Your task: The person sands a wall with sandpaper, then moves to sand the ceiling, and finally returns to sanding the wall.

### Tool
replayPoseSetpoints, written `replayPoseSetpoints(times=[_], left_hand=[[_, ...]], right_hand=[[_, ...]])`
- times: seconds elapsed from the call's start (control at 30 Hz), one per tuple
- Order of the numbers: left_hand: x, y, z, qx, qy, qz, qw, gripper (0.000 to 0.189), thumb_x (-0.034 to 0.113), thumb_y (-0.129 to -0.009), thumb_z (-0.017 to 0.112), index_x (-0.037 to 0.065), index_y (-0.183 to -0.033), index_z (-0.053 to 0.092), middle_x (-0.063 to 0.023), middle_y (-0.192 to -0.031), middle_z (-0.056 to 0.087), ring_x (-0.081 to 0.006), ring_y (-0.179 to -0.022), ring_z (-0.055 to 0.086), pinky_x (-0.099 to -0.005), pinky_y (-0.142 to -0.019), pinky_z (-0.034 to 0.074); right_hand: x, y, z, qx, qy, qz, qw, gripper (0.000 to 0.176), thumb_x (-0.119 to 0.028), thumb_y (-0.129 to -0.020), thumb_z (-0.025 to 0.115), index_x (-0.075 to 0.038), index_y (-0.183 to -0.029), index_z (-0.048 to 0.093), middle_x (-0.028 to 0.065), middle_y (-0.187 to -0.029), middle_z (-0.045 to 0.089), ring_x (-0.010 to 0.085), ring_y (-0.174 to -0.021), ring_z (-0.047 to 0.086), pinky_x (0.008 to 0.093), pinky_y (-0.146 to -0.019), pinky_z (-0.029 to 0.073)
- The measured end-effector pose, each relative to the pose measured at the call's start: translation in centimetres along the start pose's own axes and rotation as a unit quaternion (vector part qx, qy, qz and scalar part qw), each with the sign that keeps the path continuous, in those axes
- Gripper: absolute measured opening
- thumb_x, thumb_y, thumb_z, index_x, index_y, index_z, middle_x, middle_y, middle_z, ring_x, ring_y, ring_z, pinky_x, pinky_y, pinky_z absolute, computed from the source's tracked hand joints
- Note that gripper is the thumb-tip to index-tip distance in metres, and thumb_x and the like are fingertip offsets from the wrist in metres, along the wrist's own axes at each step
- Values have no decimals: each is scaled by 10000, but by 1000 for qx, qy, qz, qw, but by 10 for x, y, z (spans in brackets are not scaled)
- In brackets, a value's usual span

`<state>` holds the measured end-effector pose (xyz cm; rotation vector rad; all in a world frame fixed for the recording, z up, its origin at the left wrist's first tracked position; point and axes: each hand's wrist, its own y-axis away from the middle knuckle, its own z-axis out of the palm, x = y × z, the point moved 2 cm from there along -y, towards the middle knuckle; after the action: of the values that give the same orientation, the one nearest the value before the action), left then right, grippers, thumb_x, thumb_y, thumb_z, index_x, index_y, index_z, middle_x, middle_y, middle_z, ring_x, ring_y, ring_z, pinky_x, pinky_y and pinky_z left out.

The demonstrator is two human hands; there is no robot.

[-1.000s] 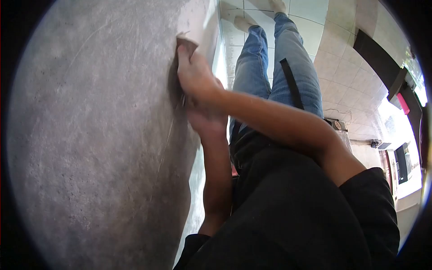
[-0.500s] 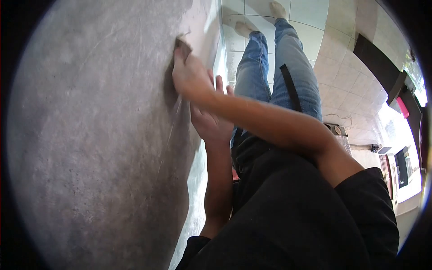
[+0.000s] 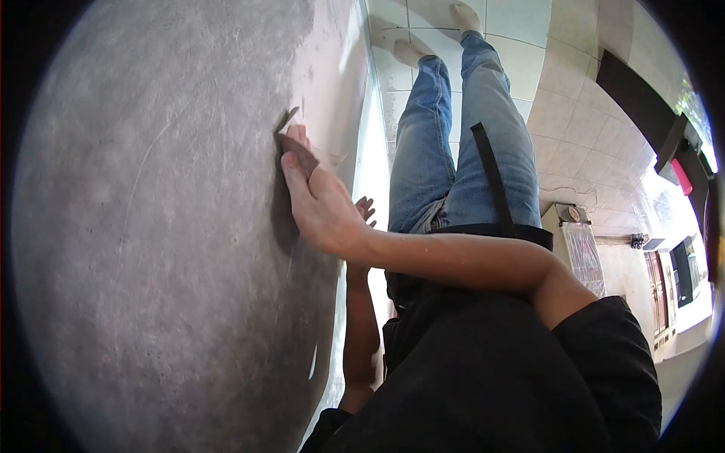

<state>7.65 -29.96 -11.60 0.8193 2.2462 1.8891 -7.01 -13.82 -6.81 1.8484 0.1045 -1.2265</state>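
Note:
My right hand (image 3: 325,208) reaches across my body to the grey wall (image 3: 174,204) on the left. It presses a thin brown folded sheet, like sandpaper (image 3: 300,155), against the wall surface, beside a paler patch (image 3: 325,90). One edge of the sheet sticks up past the fingertips. My left hand (image 3: 365,209) is behind the right wrist, mostly hidden, with its visible fingertips apart and nothing seen in them.
Below are my legs in jeans (image 3: 423,143) and bare feet on the tiled floor (image 3: 517,26). A plastic-wrapped box-like item (image 3: 584,260) stands at the right. Farther right are a dark long panel (image 3: 633,94) and a pink object (image 3: 682,178).
My right hand has moved down in the view along the wall with the brown sheet, which shows more now. My left hand has become more hidden behind the right arm.

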Motion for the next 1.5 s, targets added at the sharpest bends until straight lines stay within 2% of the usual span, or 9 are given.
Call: replayPoseSetpoints(times=[0.07,0.13,0.4,0.5,0.57,0.73,0.93,1.1,1.5], left_hand=[[-14,4,-8,-2,-57,43,997,452,285,-1002,347,10,-1356,404,-141,-1329,491,-259,-1183,501,-393,-987,404],[-4,8,0,26,5,-35,999,436,261,-1003,332,-10,-1330,432,-147,-1303,508,-248,-1142,533,-387,-955,431],[-32,-8,-10,-44,-37,64,996,504,352,-991,387,15,-1366,382,-175,-1336,481,-303,-1212,483,-416,-1013,385],[16,-3,11,12,26,-28,999,425,239,-978,404,-29,-1304,452,-179,-1262,533,-260,-1172,510,-382,-990,400],[28,-3,15,0,16,-27,999,433,251,-984,395,-35,-1305,447,-178,-1256,532,-263,-1176,507,-378,-1000,391],[-5,-16,2,-29,-17,77,996,450,259,-988,390,-30,-1332,415,-173,-1306,498,-256,-1212,477,-382,-1032,365],[23,-10,11,13,-58,22,998,395,213,-1002,361,-27,-1300,457,-152,-1258,539,-230,-1135,548,-386,-979,419],[23,-16,18,32,-12,-22,999,399,243,-1006,388,-10,-1306,456,-159,-1241,560,-266,-1136,539,-392,-965,441],[53,2,18,-13,-21,53,998,460,314,-1005,379,-21,-1312,445,-177,-1279,534,-273,-1156,523,-385,-977,417]], right_hand=[[8,-23,0,-54,-24,71,996,523,-338,-996,348,145,-947,545,354,-811,576,470,-932,598,460,-800,439],[-2,-73,-24,-290,-85,294,907,498,-224,-1005,312,84,-1392,252,336,-1441,233,431,-1338,286,409,-1120,228],[17,-18,-13,-113,-32,36,992,520,-318,-1012,307,116,-1270,430,326,-1303,450,395,-1290,394,343,-1072,303],[18,-84,-22,-257,-12,256,932,544,-369,-1008,308,116,-1085,540,319,-1046,597,421,-1037,586,404,-900,441],[36,-104,-1,-118,-31,245,962,565,-402,-1003,309,99,-929,559,277,-809,615,395,-785,627,455,-724,457],[34,-34,7,39,58,-120,990,501,-320,-1009,316,122,-1005,552,304,-876,626,412,-871,635,448,-791,465],[17,-98,-13,-246,-111,356,895,513,-265,-1002,364,122,-1338,346,327,-1365,387,372,-1315,372,363,-1088,273],[-1,5,-22,-237,-77,38,968,495,-142,-986,394,106,-1388,247,322,-1464,200,392,-1398,163,397,-1145,164],[-39,20,-27,-212,-198,90,953,532,-67,-957,433,118,-1397,197,321,-1470,172,420,-1395,132,427,-1151,143]])
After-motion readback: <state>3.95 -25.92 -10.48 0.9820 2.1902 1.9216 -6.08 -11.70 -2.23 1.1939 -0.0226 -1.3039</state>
